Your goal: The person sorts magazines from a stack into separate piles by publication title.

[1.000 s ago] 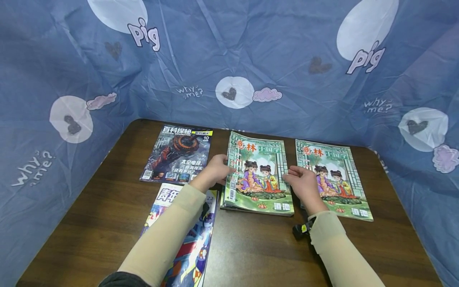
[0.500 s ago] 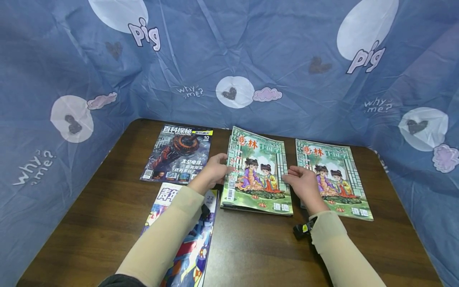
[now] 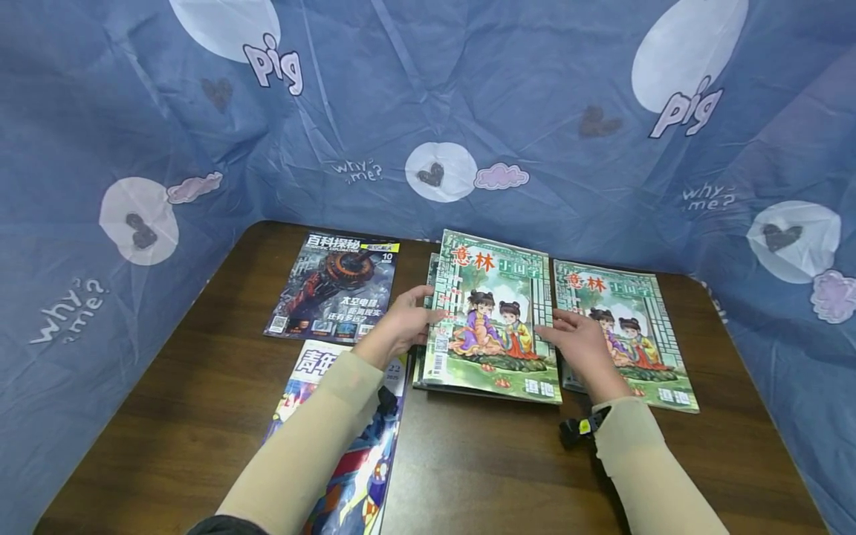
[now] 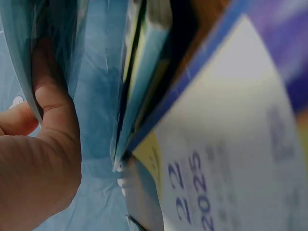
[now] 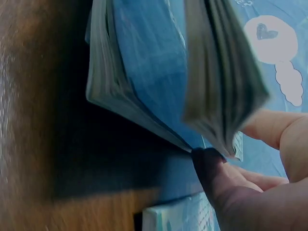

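Note:
Both hands hold a green-covered magazine (image 3: 498, 316) with two cartoon children on its front, raised and slightly tilted over other magazines (image 5: 108, 72). At its left edge, my left hand (image 3: 404, 321) pinches it between thumb and fingers; the left wrist view shows this hand (image 4: 45, 149) with the pages in its grasp. My right hand (image 3: 588, 345) grips the opposite edge. In the right wrist view a gap separates the held pages (image 5: 219, 72) from those below, with the right hand's fingers (image 5: 269, 127) at the corner. The lower magazines are mostly hidden in the head view.
A matching green magazine (image 3: 631, 371) lies to the right, partly behind the right hand. A dark science magazine (image 3: 334, 282) lies at the back left. Below it, a colourful magazine (image 3: 361, 475) is partly covered by the left sleeve. Blue cloth (image 3: 374, 96) encloses the brown table (image 3: 481, 468).
The held magazine has risen off the ones under it and shifted slightly right, its top edge now farther back. My right hand has moved a little right with it.

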Tool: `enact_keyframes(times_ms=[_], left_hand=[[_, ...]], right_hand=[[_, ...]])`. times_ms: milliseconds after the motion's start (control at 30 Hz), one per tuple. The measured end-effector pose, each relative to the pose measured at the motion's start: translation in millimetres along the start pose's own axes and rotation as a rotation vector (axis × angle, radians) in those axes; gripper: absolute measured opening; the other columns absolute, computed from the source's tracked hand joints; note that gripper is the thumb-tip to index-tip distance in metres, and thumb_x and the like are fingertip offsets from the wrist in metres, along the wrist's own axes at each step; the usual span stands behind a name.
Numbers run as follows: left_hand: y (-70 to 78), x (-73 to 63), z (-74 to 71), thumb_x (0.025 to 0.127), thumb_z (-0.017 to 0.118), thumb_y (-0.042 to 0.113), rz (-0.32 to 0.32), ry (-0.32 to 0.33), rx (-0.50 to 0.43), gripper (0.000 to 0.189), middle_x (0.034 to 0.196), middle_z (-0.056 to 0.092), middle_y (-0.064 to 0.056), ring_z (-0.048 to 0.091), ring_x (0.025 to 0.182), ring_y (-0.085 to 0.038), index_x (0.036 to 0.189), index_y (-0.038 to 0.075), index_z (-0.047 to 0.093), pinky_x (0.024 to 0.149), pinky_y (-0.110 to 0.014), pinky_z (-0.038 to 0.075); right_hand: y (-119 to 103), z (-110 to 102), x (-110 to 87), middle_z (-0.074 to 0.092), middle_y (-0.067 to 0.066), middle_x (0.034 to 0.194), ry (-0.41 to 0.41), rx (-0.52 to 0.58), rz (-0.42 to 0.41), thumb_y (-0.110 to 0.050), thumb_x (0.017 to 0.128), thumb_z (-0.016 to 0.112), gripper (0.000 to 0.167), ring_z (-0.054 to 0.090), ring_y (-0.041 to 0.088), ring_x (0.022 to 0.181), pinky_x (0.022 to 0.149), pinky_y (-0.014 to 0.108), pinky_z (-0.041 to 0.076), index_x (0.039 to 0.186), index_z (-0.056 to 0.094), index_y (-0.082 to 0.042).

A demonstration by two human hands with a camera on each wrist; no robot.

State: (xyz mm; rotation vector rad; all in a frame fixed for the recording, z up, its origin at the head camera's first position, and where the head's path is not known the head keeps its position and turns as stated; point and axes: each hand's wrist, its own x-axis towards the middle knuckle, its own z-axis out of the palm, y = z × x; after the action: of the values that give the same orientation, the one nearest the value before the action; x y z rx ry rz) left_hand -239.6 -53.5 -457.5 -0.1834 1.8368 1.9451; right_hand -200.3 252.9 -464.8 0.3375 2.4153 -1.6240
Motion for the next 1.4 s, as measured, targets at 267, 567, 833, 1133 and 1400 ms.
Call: enact_keyframes(times_ms=[267, 567, 833, 1133, 1400], left_hand=[[-1.6, -0.4, 11.7, 0.101, 0.061, 0.002, 0.003, -0.047, -0.029, 0.062, 0.064, 0.049, 0.0, 0.038, 0.047, -0.011, 0.156, 0.011, 0.036, 0.051, -0.028, 0.043], [-4.2, 5.0, 26.6, 0.1, 0.062, 0.003, -0.001, -0.062, -0.046, 0.063, 0.074, 0.058, -0.003, 0.049, 0.052, -0.012, 0.156, 0.01, 0.036, 0.054, -0.028, 0.05], [-6.0, 9.7, 42.2, 0.1, 0.063, 0.006, -0.008, -0.089, -0.023, 0.064, 0.084, 0.063, -0.006, 0.055, 0.056, -0.014, 0.157, 0.009, 0.034, 0.055, -0.029, 0.052], [-0.9, 9.9, 65.6, 0.1, 0.065, 0.007, 0.011, -0.074, 0.038, 0.059, 0.11, 0.062, -0.014, 0.061, 0.066, -0.018, 0.153, 0.003, 0.041, 0.063, -0.035, 0.058], [0.5, 14.6, 86.0, 0.099, 0.066, 0.007, 0.035, -0.057, 0.119, 0.054, 0.12, 0.06, -0.017, 0.058, 0.061, -0.017, 0.148, -0.003, 0.046, 0.061, -0.035, 0.058]], right_hand=[[1.1, -17.6, -2.8, 0.034, 0.022, 0.159, -0.005, -0.005, 0.022, -0.04, 0.095, 0.074, 0.083, 0.042, 0.037, 0.137, 0.105, 0.051, 0.044, 0.157, 0.034, -0.003], [10.2, -32.5, -3.6, 0.036, 0.021, 0.158, 0.048, -0.01, 0.044, -0.047, 0.089, 0.078, 0.091, 0.038, 0.036, 0.141, 0.109, 0.051, 0.039, 0.157, 0.036, -0.004], [16.6, -45.6, -9.0, 0.04, 0.027, 0.153, 0.09, -0.025, 0.03, -0.046, 0.089, 0.078, 0.091, 0.04, 0.039, 0.139, 0.11, 0.053, 0.037, 0.155, 0.036, 0.0], [27.7, -61.4, -15.5, 0.04, 0.029, 0.152, 0.132, -0.008, 0.011, -0.043, 0.091, 0.077, 0.09, 0.041, 0.039, 0.138, 0.109, 0.051, 0.039, 0.155, 0.035, 0.004], [35.1, -75.1, -20.6, 0.038, 0.028, 0.154, 0.141, -0.002, 0.018, -0.044, 0.091, 0.077, 0.09, 0.039, 0.039, 0.14, 0.108, 0.051, 0.04, 0.156, 0.034, 0.001]])
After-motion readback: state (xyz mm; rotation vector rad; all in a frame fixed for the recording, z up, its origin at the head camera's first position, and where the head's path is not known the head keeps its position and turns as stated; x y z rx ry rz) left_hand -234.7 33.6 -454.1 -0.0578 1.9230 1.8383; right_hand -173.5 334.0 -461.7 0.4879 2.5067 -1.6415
